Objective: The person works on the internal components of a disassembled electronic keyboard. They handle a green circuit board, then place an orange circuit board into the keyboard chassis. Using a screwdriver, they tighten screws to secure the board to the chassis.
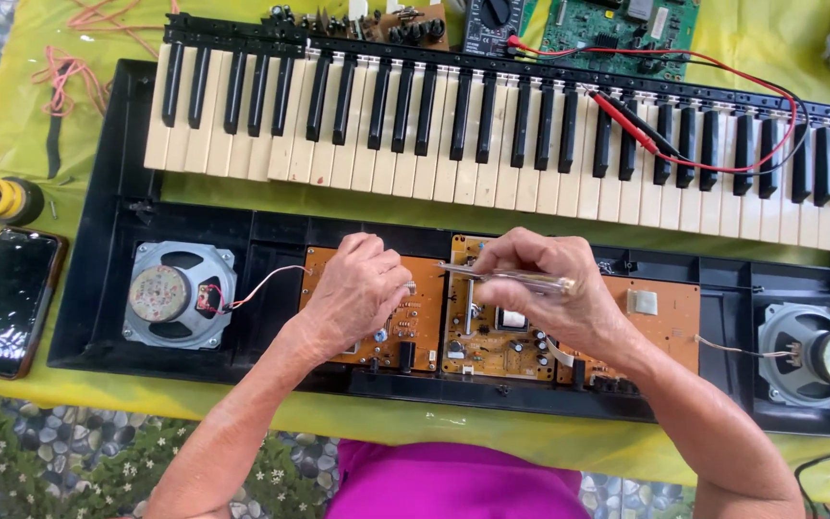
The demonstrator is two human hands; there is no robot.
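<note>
An opened keyboard lies on a yellow cloth. Its black lower shell (98, 288) holds orange-brown circuit boards (670, 322) in the middle. My left hand (357, 288) rests with curled fingers on the left board. My right hand (554, 288) grips a clear-handled screwdriver (516, 279) lying nearly level, tip pointing left over the middle board (482, 346). The key assembly (492, 125) with white and black keys lies beyond the shell.
Round speakers sit at both ends of the shell, left (180, 293) and right (809, 356). A phone (12, 303) and a yellow tape roll (2, 199) lie at left. Red and black probe leads (703, 115) cross the keys; a green board (617, 24) lies behind.
</note>
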